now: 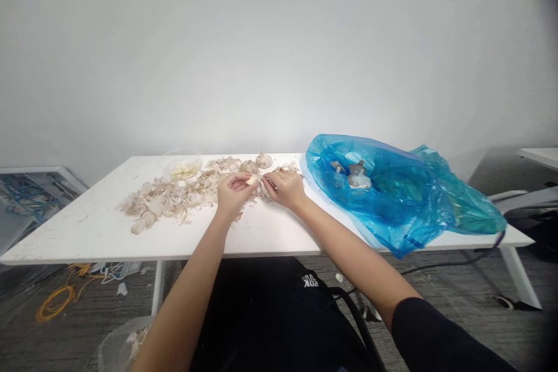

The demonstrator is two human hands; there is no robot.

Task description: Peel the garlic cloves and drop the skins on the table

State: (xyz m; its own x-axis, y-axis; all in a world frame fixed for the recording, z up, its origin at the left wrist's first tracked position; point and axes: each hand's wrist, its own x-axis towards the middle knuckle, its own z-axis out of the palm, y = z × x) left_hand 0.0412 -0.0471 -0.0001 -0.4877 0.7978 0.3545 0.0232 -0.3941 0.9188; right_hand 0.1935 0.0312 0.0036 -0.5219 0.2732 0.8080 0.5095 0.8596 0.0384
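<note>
Between the thumb and fingers of my left hand is a pale garlic clove. My right hand is closed around a thin, blade-like small knife, its tip at the clove; most of it is hidden by the fingers. Both hands are close together over the middle of the white table. Just beyond them sit a whole garlic bulb and another bulb. Loose garlic skins spread in a wide heap to the left of my left hand.
A clear container with peeled cloves stands at the back left. A blue plastic bag lies on the right, with garlic bulbs inside. Below are a bin bag with skins and a coiled yellow cable.
</note>
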